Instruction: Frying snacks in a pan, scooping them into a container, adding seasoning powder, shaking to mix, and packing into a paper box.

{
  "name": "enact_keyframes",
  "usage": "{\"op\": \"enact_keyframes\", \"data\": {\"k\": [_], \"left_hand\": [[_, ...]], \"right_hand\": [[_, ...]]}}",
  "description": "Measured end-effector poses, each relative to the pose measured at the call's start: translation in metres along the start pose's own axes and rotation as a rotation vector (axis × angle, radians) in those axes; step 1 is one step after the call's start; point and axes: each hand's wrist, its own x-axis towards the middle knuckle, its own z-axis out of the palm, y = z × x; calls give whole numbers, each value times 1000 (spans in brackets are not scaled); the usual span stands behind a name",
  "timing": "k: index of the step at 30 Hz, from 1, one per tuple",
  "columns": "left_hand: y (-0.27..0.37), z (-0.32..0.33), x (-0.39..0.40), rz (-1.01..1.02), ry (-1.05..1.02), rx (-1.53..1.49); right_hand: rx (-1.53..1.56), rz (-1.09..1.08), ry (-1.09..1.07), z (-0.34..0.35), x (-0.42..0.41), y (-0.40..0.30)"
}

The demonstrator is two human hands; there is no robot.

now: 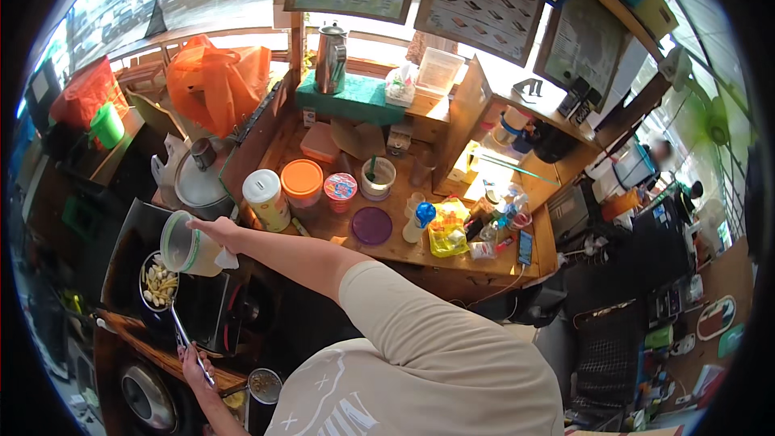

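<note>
My right hand (221, 231) grips the rim of a clear plastic tub (206, 257) with a green band. The tub is tilted, its mouth facing left above the cooker. A small white piece (227, 259) hangs by its side. Just below the tub, a round white-rimmed vessel (143, 298) holds pale yellow sticks and white lumps of food (159, 283). My left hand (197, 366) is closed around a long metal handle (180, 328), perhaps of tongs or a ladle, whose far end meets the vessel's rim. Whether that handle is joined to the vessel, I cannot tell.
A lidded pot (203, 184) stands behind the cooker. On the wooden counter (327, 224) are an orange-lidded jar (301, 180), a white-lidded canister (263, 197) and a purple lid (372, 225). A mesh strainer (264, 384) lies near my left forearm, beside a round metal lid (148, 396).
</note>
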Motion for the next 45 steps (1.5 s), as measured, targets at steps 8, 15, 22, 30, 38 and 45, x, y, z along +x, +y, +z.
{"op": "enact_keyframes", "data": {"k": [8,15,22,30,38,45], "left_hand": [[18,-8,-27,18,-4,75],[37,24,-52,32,-48,15],[51,10,-58,-30,49,-58],[66,-3,-66,-39,57,-11],[122,3,-97,175,78,188],[123,24,-97,333,312,701]], "right_hand": [[44,-50,7,27,15,26],[213,58,-61,17,6,17],[204,79,-103,37,51,34],[11,-20,-21,62,56,17],[-278,-32,129,113,98,12],[-337,74,255,180,122,35]]}}
